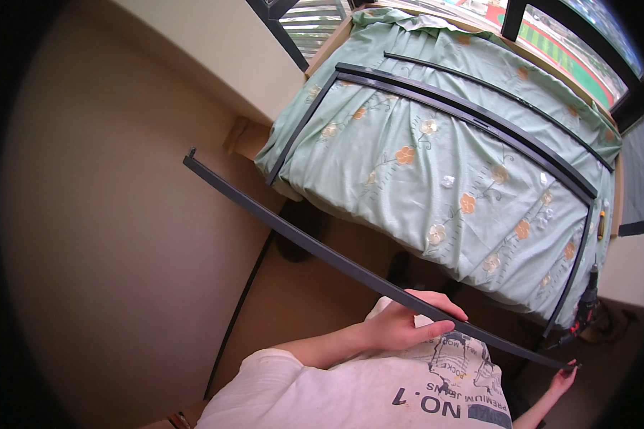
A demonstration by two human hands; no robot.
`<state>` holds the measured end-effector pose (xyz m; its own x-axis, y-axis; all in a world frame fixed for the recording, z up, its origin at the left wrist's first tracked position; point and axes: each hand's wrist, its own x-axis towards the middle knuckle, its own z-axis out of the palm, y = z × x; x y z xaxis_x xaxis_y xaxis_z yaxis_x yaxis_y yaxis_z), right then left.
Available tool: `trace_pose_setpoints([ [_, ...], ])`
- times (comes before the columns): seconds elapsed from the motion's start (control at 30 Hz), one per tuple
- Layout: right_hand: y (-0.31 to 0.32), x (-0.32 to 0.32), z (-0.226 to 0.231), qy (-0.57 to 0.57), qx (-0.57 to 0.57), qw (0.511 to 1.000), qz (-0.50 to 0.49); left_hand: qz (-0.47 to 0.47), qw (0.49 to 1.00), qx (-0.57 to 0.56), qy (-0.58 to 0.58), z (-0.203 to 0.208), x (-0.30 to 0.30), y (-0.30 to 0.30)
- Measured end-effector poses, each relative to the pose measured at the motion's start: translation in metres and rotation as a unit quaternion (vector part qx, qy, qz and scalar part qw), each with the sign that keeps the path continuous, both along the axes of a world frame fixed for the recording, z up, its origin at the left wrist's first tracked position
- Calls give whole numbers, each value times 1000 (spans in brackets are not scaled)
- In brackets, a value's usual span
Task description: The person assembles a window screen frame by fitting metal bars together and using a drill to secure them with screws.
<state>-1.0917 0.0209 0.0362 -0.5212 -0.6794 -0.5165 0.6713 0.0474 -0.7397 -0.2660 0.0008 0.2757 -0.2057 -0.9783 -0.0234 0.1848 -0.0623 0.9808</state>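
A long dark grey frame bar (293, 233) lies slantwise across my front, its far end free in the air at the left. My left hand (415, 323) is wrapped round it, with the thumb on the near side and fingers over the far side. At the bar's right tip, my right hand (564, 379) pinches the end with its fingertips. Beyond lies a dark three-sided frame (472, 114) on a pale green flowered cloth (379, 186). Its two side bars reach toward me, and its near side is open. Behind it rests a thin dark strip (497, 91).
A power drill (587, 306) stands at the cloth's right edge, near a yellow-handled screwdriver (601, 225). Small clear packets (447, 181) lie on the cloth. A plain wall (122, 214) is at the left, with a thin dark strip (240, 314) beside it. Windows are at the back.
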Motion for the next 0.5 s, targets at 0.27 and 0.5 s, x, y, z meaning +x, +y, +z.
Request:
trace_pose_setpoints([
  [0.27, 32, -10, -2, -78, -18, 996, -38, 179, 982, 18, 50, 5, 36, 1],
  [0.5, 39, -44, 16, -12, -4, 998, -66, 267, 962, 49, 10, 14, 60, 3],
])
